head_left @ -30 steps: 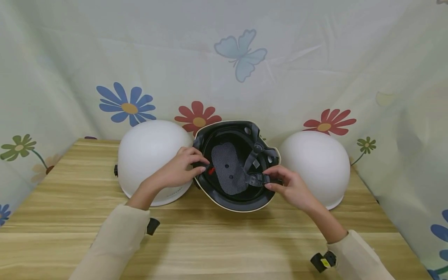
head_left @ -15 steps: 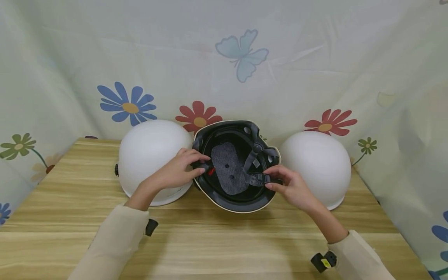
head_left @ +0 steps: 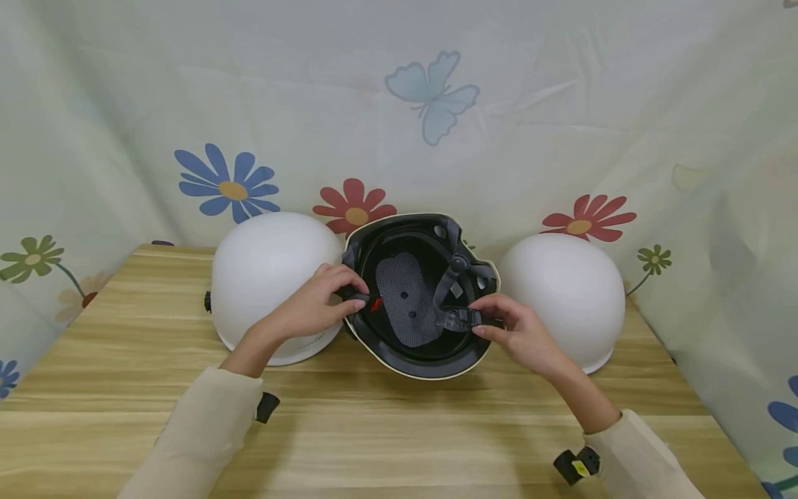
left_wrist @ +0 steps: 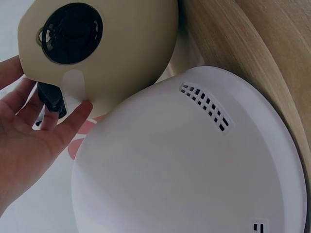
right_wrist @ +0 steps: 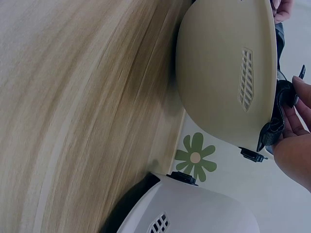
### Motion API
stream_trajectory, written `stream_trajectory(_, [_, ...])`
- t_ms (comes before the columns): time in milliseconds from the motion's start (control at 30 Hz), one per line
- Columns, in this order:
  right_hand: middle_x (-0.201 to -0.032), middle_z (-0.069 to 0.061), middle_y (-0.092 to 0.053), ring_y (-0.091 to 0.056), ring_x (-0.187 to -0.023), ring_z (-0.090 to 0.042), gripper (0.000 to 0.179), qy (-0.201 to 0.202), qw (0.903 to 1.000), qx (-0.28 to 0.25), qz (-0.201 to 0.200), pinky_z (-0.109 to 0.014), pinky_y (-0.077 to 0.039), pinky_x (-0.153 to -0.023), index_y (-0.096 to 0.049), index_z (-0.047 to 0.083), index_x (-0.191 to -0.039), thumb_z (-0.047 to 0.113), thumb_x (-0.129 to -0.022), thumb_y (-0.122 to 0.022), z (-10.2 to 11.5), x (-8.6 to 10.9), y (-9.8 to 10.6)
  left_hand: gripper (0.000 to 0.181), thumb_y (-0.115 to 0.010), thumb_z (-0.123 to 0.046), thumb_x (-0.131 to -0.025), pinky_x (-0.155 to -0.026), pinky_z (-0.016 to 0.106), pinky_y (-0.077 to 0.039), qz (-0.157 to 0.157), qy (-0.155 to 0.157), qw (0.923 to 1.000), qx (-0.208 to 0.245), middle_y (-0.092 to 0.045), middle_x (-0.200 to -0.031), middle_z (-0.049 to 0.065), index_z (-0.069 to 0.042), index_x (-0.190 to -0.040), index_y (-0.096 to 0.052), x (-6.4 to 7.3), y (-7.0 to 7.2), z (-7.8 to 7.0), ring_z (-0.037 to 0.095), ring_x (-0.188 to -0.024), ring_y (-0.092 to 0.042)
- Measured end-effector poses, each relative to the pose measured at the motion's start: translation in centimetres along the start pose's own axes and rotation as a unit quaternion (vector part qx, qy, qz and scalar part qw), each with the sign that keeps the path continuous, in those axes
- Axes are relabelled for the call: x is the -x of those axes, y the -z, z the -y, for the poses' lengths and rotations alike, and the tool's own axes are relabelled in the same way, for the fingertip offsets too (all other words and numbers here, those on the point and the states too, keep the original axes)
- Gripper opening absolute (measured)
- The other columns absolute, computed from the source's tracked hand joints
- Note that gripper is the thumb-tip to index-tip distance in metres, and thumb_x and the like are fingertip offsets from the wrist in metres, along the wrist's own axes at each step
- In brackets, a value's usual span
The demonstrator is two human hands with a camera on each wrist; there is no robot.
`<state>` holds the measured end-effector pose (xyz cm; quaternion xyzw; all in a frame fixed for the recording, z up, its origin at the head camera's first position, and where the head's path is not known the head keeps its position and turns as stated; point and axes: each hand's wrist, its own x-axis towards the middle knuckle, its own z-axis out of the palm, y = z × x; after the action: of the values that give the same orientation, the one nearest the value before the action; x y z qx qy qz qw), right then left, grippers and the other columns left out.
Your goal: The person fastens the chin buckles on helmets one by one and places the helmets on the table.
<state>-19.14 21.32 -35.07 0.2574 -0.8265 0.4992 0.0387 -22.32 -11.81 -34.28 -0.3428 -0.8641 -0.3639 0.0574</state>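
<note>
A cream helmet [head_left: 430,364] lies tipped up on the wooden table [head_left: 386,430], its black padded inside [head_left: 405,298] facing me. My left hand [head_left: 321,301] pinches a black strap end with a red clip [head_left: 376,303] at the helmet's left rim. My right hand [head_left: 514,329] pinches the black buckle strap [head_left: 458,317] at the right rim. In the left wrist view the cream helmet [left_wrist: 126,43] shows its shell and my left hand [left_wrist: 29,141] holds a black strap piece [left_wrist: 51,97]. The right wrist view shows the cream helmet [right_wrist: 218,73] from outside, my right hand [right_wrist: 291,145] at its strap.
A white helmet [head_left: 271,274] sits dome-up to the left, touching the cream one, and another white helmet [head_left: 564,291] stands to the right. Flowered cloth [head_left: 405,125] hangs behind and along both sides. Bare table stretches in front toward me.
Almost nothing has moved; my left fingers have shifted slightly on the strap end by the red clip. My right hand stays put.
</note>
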Motion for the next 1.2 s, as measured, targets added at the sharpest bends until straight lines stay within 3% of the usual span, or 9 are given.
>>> stream_trajectory(333, [-0.094, -0.013, -0.06, -0.055, -0.084, -0.018, 0.026, -0.008, 0.9999, 0.009, 0.0, -0.022, -0.046, -0.073, -0.059, -0.005, -0.105, -0.005, -0.08, -0.065, 0.2, 0.0, 0.1, 0.01, -0.064, -0.008, -0.085, -0.08, 0.04, -0.038, -0.007, 0.018, 0.9996, 0.02, -0.057, -0.092, 0.003, -0.008, -0.093, -0.059, -0.1, 0.0, -0.4, 0.024, -0.096, -0.041])
stream_trajectory(567, [-0.094, -0.014, -0.06, -0.056, -0.086, -0.016, 0.025, 0.007, 0.9998, 0.018, -0.002, -0.022, -0.046, -0.076, -0.06, -0.003, -0.105, -0.006, -0.08, -0.064, 0.2, -0.1, 0.3, 0.008, -0.062, -0.008, -0.086, -0.078, 0.038, -0.039, -0.01, 0.02, 0.999, 0.039, -0.056, -0.093, 0.002, -0.008, -0.093, -0.058, 0.0, 0.1, -0.7, 0.023, -0.095, -0.04])
stream_trajectory(933, [-0.101, -0.013, -0.058, -0.056, -0.089, -0.022, 0.025, -0.017, 0.9992, 0.035, 0.002, -0.023, -0.046, -0.077, -0.06, -0.002, -0.108, -0.002, -0.083, -0.063, 1.0, -0.1, 1.0, 0.006, -0.062, -0.006, -0.086, -0.078, 0.04, -0.043, -0.063, 0.041, 0.9963, 0.041, -0.051, -0.095, 0.009, -0.008, -0.092, -0.059, -0.1, 0.8, -2.2, 0.026, -0.094, -0.045])
stream_trajectory(1200, [-0.102, -0.013, -0.059, -0.055, -0.089, -0.026, 0.025, -0.012, 0.999, 0.043, -0.004, -0.021, -0.048, -0.076, -0.06, -0.002, -0.108, -0.003, -0.083, -0.063, 1.9, -0.9, 1.4, 0.012, -0.064, -0.004, -0.084, -0.074, 0.034, -0.046, -0.083, 0.018, 0.995, 0.054, -0.056, -0.093, 0.005, -0.006, -0.095, -0.059, -0.3, 1.2, -3.3, 0.021, -0.088, -0.049])
